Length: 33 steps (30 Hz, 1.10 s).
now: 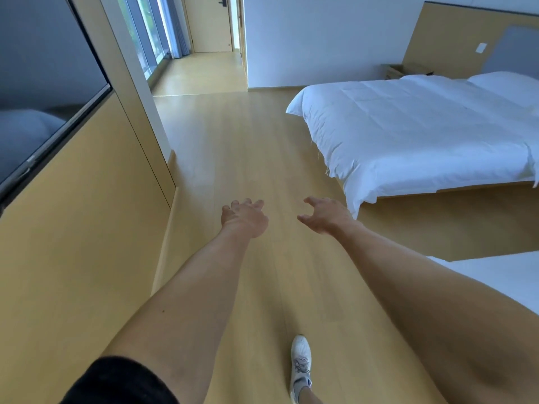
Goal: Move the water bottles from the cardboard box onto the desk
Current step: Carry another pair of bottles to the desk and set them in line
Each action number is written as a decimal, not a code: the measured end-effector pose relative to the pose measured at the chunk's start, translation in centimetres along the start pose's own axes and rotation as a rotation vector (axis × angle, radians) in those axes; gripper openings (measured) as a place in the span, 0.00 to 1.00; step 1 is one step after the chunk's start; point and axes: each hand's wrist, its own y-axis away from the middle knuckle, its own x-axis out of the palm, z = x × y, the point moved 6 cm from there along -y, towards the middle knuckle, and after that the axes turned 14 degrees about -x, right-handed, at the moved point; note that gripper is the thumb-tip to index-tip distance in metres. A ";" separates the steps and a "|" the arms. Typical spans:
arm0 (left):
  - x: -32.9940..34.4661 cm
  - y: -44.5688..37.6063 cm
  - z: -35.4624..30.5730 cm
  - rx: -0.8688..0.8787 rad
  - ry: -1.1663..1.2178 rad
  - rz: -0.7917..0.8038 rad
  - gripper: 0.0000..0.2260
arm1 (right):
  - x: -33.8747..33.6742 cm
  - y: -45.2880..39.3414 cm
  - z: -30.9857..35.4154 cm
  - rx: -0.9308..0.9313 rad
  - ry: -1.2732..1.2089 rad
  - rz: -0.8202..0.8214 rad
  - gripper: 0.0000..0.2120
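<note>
Hands, left hand (244, 217) and right hand (322, 214), reach empty, fingers loosely spread, over wooden floor (248, 147) beside white bed (408, 126).

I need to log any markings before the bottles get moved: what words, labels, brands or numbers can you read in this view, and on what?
None: no readable text in this view.
White shoe: grey markings, no legible brand.
Wall plate on the headboard panel: blank as far as can be seen.
Dark screen on the left wall: only reflections.
Both hands, left hand and right hand, hold nothing; no box or bottles in view.
</note>
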 end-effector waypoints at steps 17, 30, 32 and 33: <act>-9.7 -26.2 -8.0 -0.095 0.008 0.032 0.23 | -8.0 -29.4 -7.3 -0.089 -0.019 0.071 0.29; -13.8 -45.2 -12.3 -0.030 0.035 0.024 0.24 | -11.0 -46.4 -11.9 -0.013 -0.007 0.070 0.28; -14.7 -49.2 -13.0 -0.014 0.036 0.020 0.24 | -11.7 -50.2 -12.3 0.004 -0.011 0.065 0.28; -15.1 -51.3 -13.3 -0.005 0.040 0.026 0.24 | -12.1 -52.2 -12.4 0.009 -0.008 0.063 0.28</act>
